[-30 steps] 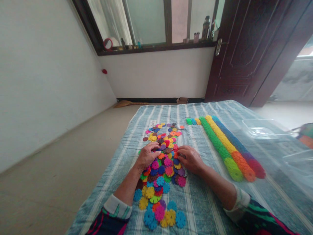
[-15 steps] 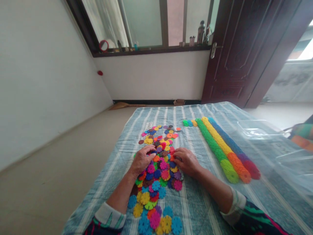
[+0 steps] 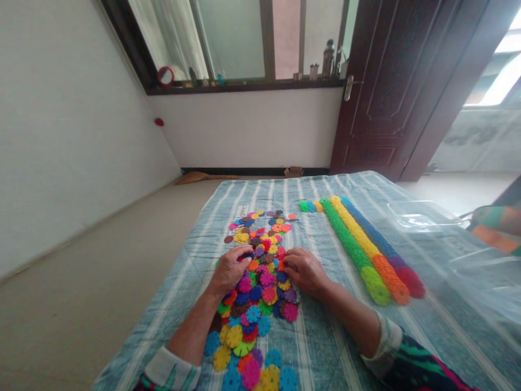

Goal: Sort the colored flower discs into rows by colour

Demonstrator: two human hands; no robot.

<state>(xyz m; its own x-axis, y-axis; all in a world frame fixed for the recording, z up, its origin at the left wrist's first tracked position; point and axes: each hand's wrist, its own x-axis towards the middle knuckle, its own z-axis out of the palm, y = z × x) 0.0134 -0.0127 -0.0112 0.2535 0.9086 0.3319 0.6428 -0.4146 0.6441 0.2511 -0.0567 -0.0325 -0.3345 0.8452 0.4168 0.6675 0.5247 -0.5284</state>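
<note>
A long heap of colourful plastic snowflake discs (image 3: 268, 278) lies loose on the striped cloth. My left hand (image 3: 230, 270) rests against the heap's left side, fingers bent and thumb apart, touching discs near a dark blue one. On the opposite side, my right hand (image 3: 306, 270) has its curved fingertips against discs at the edge, close to an orange-red one. Neither hand shows a disc lifted off the heap. Some discs under the fingers are hidden.
To the right lie long joined rods of discs: a green one (image 3: 348, 244), a yellow-orange one (image 3: 362, 236) and a blue-to-red one (image 3: 378, 239). Beyond them are a clear plastic tray (image 3: 423, 217) and a blurred striped sleeve (image 3: 494, 225). A small word card (image 3: 242, 211) lies behind the heap.
The whole view has shifted slightly, so things appear a little farther left. Both hands keep about the same place against the heap.
</note>
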